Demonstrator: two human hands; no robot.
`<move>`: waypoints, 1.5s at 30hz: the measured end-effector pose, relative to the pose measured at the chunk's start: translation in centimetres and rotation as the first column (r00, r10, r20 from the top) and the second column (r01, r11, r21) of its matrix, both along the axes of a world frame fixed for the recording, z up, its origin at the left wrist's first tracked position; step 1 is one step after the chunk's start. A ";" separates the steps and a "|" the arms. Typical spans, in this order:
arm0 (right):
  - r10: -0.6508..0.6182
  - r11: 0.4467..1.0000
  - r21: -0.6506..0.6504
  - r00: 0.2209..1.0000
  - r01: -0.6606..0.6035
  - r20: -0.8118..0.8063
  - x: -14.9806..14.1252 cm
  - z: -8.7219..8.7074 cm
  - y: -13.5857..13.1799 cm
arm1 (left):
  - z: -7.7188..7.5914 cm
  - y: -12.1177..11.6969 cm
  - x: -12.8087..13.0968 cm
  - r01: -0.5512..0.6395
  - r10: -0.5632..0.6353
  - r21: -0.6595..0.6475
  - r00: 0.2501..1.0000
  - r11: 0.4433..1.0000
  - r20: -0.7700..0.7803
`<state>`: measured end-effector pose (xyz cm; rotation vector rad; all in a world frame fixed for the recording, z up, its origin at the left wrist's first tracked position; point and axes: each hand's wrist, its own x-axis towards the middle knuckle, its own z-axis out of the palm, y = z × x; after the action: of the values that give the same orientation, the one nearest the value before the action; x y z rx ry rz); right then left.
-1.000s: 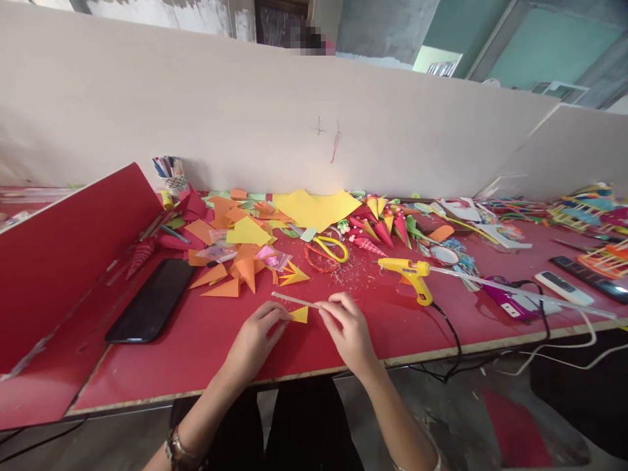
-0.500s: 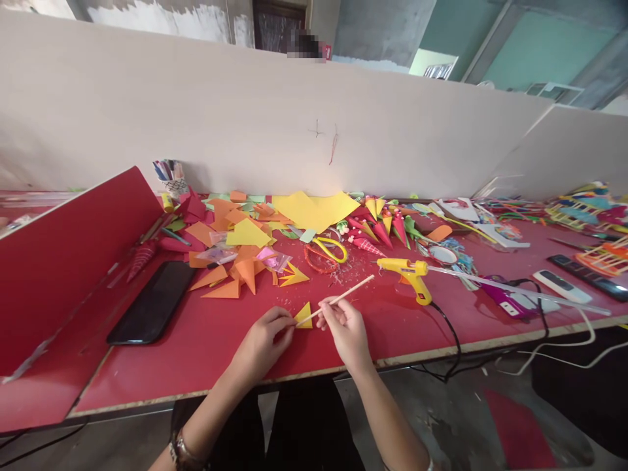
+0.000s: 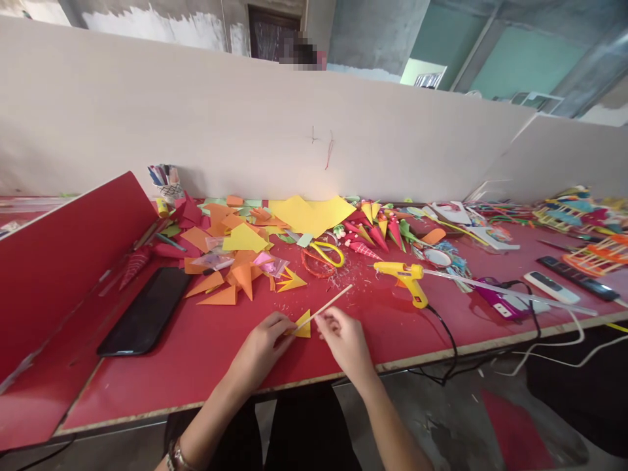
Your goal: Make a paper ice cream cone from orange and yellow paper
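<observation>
My left hand (image 3: 261, 343) pinches a small yellow paper triangle (image 3: 303, 324) against the red table (image 3: 196, 366), close to the front edge. My right hand (image 3: 344, 340) pinches a thin wooden stick (image 3: 326, 305). The stick slants up and to the right from the triangle, its lower end lying on the paper between my two hands. A yellow glue gun (image 3: 403, 277) lies on the table to the right of the stick, its black cord running off the front edge.
A black phone (image 3: 144, 312) lies at the left beside a raised red board (image 3: 63, 255). Orange and yellow paper scraps (image 3: 235, 261), yellow-handled scissors (image 3: 324, 252), paper cones (image 3: 377, 229) and a pen cup (image 3: 167, 180) crowd the back. Remotes (image 3: 549, 286) and craft pieces lie at the right.
The stick swung from pointing left to slanting up and right, with its lower end now on the triangle. Both hands stayed at the triangle.
</observation>
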<state>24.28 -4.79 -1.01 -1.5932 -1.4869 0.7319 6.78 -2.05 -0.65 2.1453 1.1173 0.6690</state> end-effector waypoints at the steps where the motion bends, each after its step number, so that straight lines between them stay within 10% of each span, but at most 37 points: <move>1: -0.064 0.996 0.079 0.981 0.050 0.183 0.6 0.2 -0.3 | 0.0 0.0 0.0 -0.003 0.003 0.000 1.000 1.000 -0.001; 5: -0.108 0.913 0.379 0.811 -0.148 0.575 1.6 0.8 -0.8 | 0.2 0.1 0.1 0.002 -0.002 -0.005 1.000 1.000 -0.011; 10: 0.036 0.899 0.288 0.712 -0.329 0.702 0.5 0.1 0.1 | 0.1 0.2 0.2 0.011 -0.010 0.014 0.998 1.000 -0.063; 24: 0.298 0.893 0.195 0.857 -0.406 0.420 0.4 -0.9 0.4 | -0.1 0.5 -0.1 0.084 -0.052 0.163 0.981 0.983 -0.187; 33: 0.301 0.886 0.199 0.845 -0.420 0.443 0.5 -0.9 0.6 | -0.2 0.5 -0.3 0.295 -0.020 0.545 0.891 0.785 -0.453; 45: 0.330 0.892 0.178 0.868 -0.416 0.371 0.4 -0.6 1.0 | -0.4 0.5 -0.3 0.255 -0.068 0.424 0.910 0.869 -0.409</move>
<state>24.70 -3.75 -1.62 -1.2836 -2.0911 0.4651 6.43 -1.59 -1.04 2.8521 1.0151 0.4841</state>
